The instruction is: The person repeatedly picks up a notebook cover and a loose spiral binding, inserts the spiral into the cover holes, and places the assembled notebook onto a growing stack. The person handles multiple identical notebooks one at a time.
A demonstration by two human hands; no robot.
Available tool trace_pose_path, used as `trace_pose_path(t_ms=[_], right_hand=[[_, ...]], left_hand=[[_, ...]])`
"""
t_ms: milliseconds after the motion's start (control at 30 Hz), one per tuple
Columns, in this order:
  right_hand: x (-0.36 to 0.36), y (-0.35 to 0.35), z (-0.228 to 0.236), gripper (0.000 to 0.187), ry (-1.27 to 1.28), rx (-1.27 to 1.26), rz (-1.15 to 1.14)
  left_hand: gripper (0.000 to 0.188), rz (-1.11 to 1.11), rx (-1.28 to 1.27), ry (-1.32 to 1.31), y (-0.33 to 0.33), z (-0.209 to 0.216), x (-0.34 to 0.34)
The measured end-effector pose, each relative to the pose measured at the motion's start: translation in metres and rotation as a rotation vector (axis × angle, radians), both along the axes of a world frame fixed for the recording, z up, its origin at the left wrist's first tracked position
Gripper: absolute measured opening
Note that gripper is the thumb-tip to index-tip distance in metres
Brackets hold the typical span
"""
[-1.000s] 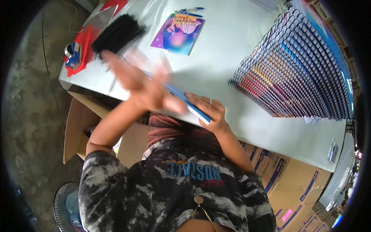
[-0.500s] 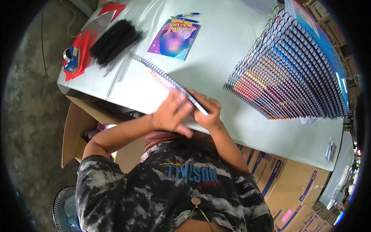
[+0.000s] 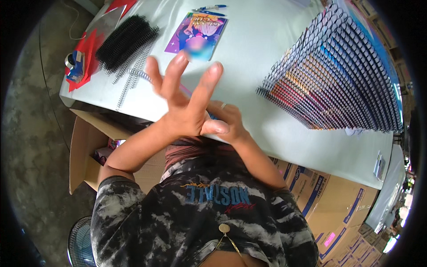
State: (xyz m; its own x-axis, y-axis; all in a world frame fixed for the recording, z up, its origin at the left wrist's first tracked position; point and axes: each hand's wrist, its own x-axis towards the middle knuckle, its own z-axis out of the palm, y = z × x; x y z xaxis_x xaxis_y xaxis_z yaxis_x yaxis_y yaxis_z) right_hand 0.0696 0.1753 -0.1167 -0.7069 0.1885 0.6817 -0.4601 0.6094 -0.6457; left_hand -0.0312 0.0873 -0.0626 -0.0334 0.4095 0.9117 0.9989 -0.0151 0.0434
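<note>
My left hand [image 3: 184,100] is raised above the table's near edge with its fingers spread, holding nothing. It covers most of a spiral-bound book, whose coil end [image 3: 146,76] shows past the fingers. Just behind it, my right hand [image 3: 229,118], with a ring on one finger, is closed round the near end of that book. How the right fingertips sit is hidden. Beyond the hands lies a small purple and blue illustrated booklet [image 3: 198,35]. To the left is a bundle of black binding coils [image 3: 126,42], with loose clear or grey coils [image 3: 129,84] beside it.
A tall stack of spiral-bound books [image 3: 329,80] stands at right. Pens [image 3: 209,9] lie beyond the booklet. A blue tape dispenser [image 3: 75,66] rests on red sheets [image 3: 91,49] at left. Cardboard boxes [image 3: 331,200] and an open carton [image 3: 84,151] stand below the white table [image 3: 267,133].
My left hand has come off the book and risen over it, its fingers spreading wide. My right hand keeps hold and has shifted slightly left. The whole view has shifted a little.
</note>
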Motion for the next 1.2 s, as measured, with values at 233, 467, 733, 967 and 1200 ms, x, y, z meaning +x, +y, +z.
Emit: trace_pose_path(t_ms=[233, 467, 733, 967, 1200], right_hand=[[-0.013, 0.000, 0.006, 0.053, 0.100, -0.358, 0.148], [-0.019, 0.014, 0.108, 0.037, -0.166, 0.096, 0.014], [-0.023, 0.011, 0.100, 0.013, -0.462, -0.719, 0.205], [-0.020, -0.010, 0.102, 0.020, -0.315, -0.624, 0.004], [-0.007, 0.013, 0.130, 0.036, 0.193, -0.744, -0.028]], left_hand=[[0.096, -0.068, -0.429, -0.391, -0.032, -0.028, 0.024], [0.020, 0.081, -0.173, -1.131, -0.061, 0.075, 0.007], [0.012, -0.410, -0.321, -1.538, -0.057, 0.063, -0.033], [0.011, -0.471, -0.448, -1.408, -0.052, 0.074, -0.041], [0.066, 0.073, -0.119, -0.331, -0.046, 0.113, -0.040]])
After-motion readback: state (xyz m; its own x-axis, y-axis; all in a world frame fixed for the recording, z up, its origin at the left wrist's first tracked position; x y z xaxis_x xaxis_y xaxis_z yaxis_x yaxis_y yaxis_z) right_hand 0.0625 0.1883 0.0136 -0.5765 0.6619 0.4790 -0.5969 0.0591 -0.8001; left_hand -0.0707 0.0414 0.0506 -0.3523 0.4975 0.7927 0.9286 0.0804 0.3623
